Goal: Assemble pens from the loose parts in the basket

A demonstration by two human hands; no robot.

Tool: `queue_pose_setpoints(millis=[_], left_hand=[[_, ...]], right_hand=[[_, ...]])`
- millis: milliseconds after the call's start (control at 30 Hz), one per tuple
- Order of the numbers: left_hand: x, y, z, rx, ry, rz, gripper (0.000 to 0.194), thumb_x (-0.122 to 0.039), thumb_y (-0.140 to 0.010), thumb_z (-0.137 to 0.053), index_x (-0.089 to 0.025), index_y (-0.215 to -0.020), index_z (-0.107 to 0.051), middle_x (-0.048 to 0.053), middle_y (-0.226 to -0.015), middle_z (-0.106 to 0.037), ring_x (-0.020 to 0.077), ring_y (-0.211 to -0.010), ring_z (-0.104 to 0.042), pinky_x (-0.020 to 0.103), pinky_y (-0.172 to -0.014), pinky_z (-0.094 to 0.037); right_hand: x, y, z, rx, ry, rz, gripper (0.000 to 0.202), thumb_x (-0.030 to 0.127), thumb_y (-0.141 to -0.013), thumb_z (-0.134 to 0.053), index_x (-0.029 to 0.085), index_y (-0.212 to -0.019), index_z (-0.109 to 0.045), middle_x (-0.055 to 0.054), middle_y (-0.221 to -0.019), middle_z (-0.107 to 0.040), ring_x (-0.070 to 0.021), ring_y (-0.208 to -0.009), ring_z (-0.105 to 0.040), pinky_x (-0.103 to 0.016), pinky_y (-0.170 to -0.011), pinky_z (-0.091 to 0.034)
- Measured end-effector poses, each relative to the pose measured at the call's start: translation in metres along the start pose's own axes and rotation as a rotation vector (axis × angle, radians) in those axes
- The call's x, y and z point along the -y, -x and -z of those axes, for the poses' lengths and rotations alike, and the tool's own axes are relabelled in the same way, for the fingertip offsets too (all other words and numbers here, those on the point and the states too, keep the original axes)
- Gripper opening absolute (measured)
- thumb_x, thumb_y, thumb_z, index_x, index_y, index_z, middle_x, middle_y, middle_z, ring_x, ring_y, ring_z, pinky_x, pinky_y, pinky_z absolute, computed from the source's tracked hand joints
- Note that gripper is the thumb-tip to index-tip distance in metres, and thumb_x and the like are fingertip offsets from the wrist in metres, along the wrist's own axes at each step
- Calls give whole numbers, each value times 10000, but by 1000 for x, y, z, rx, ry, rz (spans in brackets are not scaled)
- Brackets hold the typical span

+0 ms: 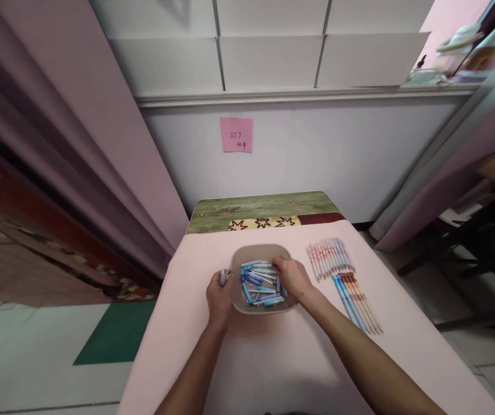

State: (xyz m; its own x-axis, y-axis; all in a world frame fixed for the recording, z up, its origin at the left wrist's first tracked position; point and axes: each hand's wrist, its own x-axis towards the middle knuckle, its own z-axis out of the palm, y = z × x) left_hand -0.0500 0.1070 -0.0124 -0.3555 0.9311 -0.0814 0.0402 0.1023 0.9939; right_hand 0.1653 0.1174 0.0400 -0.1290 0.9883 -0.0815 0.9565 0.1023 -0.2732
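Note:
A beige plastic box (261,250) stands on the pink cloth, filled with a jumble of blue and white pen parts (261,283). At the box's left wall, my left hand (220,300) is closed around a short light blue pen part (223,278), which sticks up between thumb and fingers. My right hand (293,278) reaches over the right wall into the box. Its fingers are bent together among the pen parts, and whatever they grip is hidden. To the right lie a row of pink and lilac pens (330,256) and, nearer me, blue and brown-orange pens (356,302).
The pink cloth (199,265) covers most of the table, leaving a green patterned strip (268,204) at the back. Behind it rises a white wall with a pink note (237,135). Curtains hang on both sides, and dark furniture (467,248) stands at right.

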Motion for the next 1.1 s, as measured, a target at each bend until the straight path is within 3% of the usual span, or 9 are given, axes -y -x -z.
queue_pose_setpoints(millis=[233, 533, 700, 800, 933, 1100], left_hand=[[-13, 5, 15, -107, -7, -5, 462, -457, -674, -698, -147, -1014, -658, -3, -658, -637, 140, -574, -571, 254, -566, -462], [-39, 21, 6, -39, 21, -80, 373, -465, -675, -701, -150, -872, -669, -33, -586, -572, 104, -499, -493, 212, -477, -386], [-45, 22, 7, 2, 105, -46, 338, -462, -741, -661, -155, -882, -652, -73, -513, -447, 80, -454, -394, 199, -448, -326], [-49, 23, 2, 106, 184, -28, 318, -462, -800, -613, -162, -903, -638, -80, -505, -402, 78, -459, -365, 197, -449, -305], [-52, 24, -4, 214, 187, -81, 292, -440, -834, -583, -162, -890, -648, -33, -593, -516, 99, -554, -456, 212, -542, -382], [-53, 22, 3, 185, 170, -101, 275, -405, -805, -609, -168, -934, -660, 34, -823, -638, 127, -682, -533, 261, -682, -445]], right_hand=[[-18, 4, 18, -62, -56, -17, 257, 210, -906, -445, 203, -1033, -669, -65, -1015, -693, -173, -946, -620, -238, -798, -408], [24, -20, -16, 227, -46, 125, 177, 239, -696, -691, 317, -839, -759, 7, -838, -746, -178, -808, -681, -207, -649, -433], [19, -20, -9, 146, 13, 27, 311, 225, -842, -527, 254, -1101, -696, -92, -1000, -729, -222, -939, -665, -270, -753, -456], [19, -14, -3, 147, 27, 38, 276, 264, -856, -524, 253, -1063, -704, -83, -1005, -728, -214, -950, -663, -262, -784, -453], [32, -6, -10, 211, 59, 92, 197, 251, -800, -585, 259, -912, -747, -61, -903, -746, -219, -890, -684, -247, -739, -469], [43, -6, -27, 241, 125, 123, 210, 183, -799, -570, 171, -916, -744, -140, -893, -738, -256, -860, -692, -290, -739, -490]])
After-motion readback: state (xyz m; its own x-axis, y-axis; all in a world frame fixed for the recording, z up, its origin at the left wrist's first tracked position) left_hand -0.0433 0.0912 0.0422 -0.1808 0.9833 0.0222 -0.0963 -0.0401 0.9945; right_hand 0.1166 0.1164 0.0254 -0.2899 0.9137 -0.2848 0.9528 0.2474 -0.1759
